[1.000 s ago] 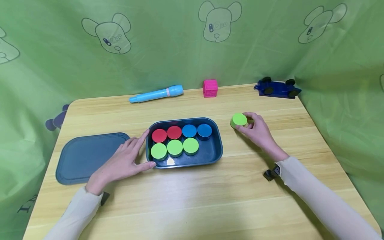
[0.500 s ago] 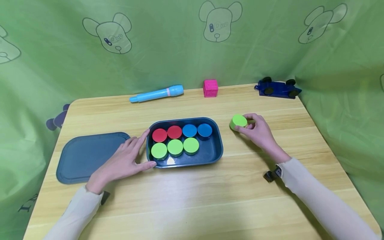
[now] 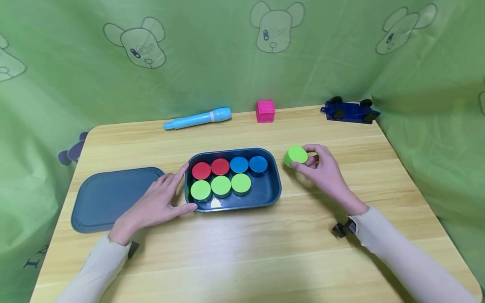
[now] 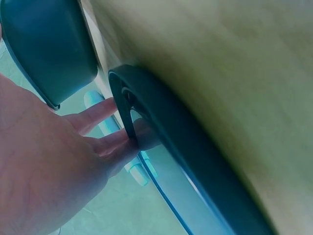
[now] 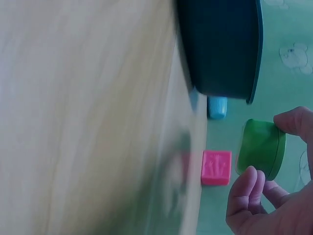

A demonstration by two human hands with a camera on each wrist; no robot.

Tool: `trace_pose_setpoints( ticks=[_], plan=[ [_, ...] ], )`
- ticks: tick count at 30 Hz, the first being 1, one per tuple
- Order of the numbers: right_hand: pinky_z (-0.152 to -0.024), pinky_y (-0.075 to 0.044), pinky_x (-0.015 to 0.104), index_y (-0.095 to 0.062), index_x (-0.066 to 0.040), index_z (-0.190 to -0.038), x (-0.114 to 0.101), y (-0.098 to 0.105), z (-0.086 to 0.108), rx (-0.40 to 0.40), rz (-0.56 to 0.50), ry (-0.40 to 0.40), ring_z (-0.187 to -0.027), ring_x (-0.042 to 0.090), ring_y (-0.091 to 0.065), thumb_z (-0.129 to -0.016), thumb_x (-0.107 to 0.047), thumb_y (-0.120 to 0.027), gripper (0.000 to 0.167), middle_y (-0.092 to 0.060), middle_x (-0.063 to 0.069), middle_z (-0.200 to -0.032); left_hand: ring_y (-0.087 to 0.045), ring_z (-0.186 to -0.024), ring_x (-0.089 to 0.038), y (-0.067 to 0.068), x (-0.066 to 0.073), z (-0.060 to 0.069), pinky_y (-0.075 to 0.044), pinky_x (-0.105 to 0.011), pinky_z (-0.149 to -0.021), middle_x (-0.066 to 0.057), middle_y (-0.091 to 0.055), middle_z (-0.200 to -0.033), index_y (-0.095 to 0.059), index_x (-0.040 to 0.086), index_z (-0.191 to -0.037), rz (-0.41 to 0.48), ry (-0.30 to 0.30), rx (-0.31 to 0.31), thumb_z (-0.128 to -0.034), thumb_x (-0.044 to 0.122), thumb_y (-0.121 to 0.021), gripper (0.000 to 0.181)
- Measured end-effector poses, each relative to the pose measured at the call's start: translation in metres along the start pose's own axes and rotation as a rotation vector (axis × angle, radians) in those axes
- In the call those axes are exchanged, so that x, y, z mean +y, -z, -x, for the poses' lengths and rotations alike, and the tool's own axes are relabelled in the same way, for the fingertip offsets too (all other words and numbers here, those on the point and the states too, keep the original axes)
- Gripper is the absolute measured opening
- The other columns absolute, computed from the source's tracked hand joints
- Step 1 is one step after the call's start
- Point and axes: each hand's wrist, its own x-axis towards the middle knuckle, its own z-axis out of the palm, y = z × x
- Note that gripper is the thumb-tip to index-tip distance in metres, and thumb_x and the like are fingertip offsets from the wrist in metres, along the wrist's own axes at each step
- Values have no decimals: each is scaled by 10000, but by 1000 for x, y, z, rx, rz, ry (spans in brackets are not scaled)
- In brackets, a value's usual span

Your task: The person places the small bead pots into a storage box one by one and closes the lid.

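My right hand (image 3: 325, 168) pinches a short light-green cylinder (image 3: 295, 155) between thumb and fingers, to the right of the dark blue tray (image 3: 276, 189). In the right wrist view the cylinder (image 5: 261, 147) hangs clear of the tabletop, tilted. My left hand (image 3: 157, 202) is spread at the tray's left end, forefinger and thumb touching its rim. Inside the tray, red discs (image 3: 220, 167) and blue discs (image 3: 258, 165) line the back row; green discs (image 3: 221, 186) form the front row. Part of the tray's right side is bare.
A flat dark lid (image 3: 110, 200) lies left of the tray, partly under my left hand. Along the table's back edge are a light-blue toy torch or microphone (image 3: 198, 119), a pink cube (image 3: 265, 111) and a dark-blue toy car (image 3: 350, 112). Green patterned cloth (image 3: 212, 63) hangs behind.
My right hand has lifted the green cylinder off the table and shifted it slightly left toward the tray, tilting it. The left hand has not moved.
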Motion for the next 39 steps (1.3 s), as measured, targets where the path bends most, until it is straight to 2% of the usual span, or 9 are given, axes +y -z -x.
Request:
trace_pose_setpoints(
  ticks=[10, 17, 22, 30, 36, 39],
  plan=[
    [-724, -485, 149, -599, 19, -1409, -19, -5, 13, 16, -82, 56, -941, 247, -547, -969, -174, -860, 547, -520, 154, -1212, -256, -1561, -534, -1, 0, 1, -195, -746, -1232, -261, -330, -1708, 28, 416, -1760, -2, -2, 3, -959, 767, -664, 1116],
    [-725, -473, 162, -618, 3, -1407, -33, -9, 20, 21, -111, 111, -952, 266, -526, -945, -129, -877, 545, -510, 124, -1231, -250, -1562, -539, -1, 0, 2, -189, -751, -1232, -269, -322, -1710, 24, 406, -1763, -1, -2, 5, -968, 750, -664, 1106],
    [-765, -495, 183, -642, -21, -1395, -40, -14, 22, 0, -119, 142, -1026, 241, -540, -929, -126, -895, 541, -518, 125, -1282, -240, -1570, -528, -1, 0, 1, -186, -743, -1236, -257, -309, -1721, 32, 422, -1758, 2, 4, 3, -955, 757, -677, 1122],
    [-808, -558, 262, -667, -64, -1381, -43, -28, 22, -61, -106, 162, -1091, 234, -560, -912, -182, -925, 548, -523, 132, -1304, -237, -1569, -533, -1, 0, 1, -187, -743, -1236, -260, -307, -1721, 31, 428, -1757, 0, 5, -1, -953, 764, -674, 1120],
    [-855, -587, 439, -704, -86, -1330, -43, -35, 20, -164, -50, 170, -1186, 280, -537, -899, -236, -944, 516, -468, 138, -1412, -250, -1560, -538, -2, -1, 0, -198, -747, -1230, -269, -317, -1711, 34, 418, -1759, -2, -3, 5, -956, 759, -675, 1124],
    [-866, -587, 479, -711, -89, -1320, -43, -40, 20, -192, -16, 173, -1236, 302, -522, -889, -257, -952, 522, -446, 139, -1463, -254, -1556, -542, -2, -1, 0, -202, -746, -1229, -266, -324, -1708, 36, 414, -1759, -4, -9, 10, -956, 756, -676, 1126]
  ],
)
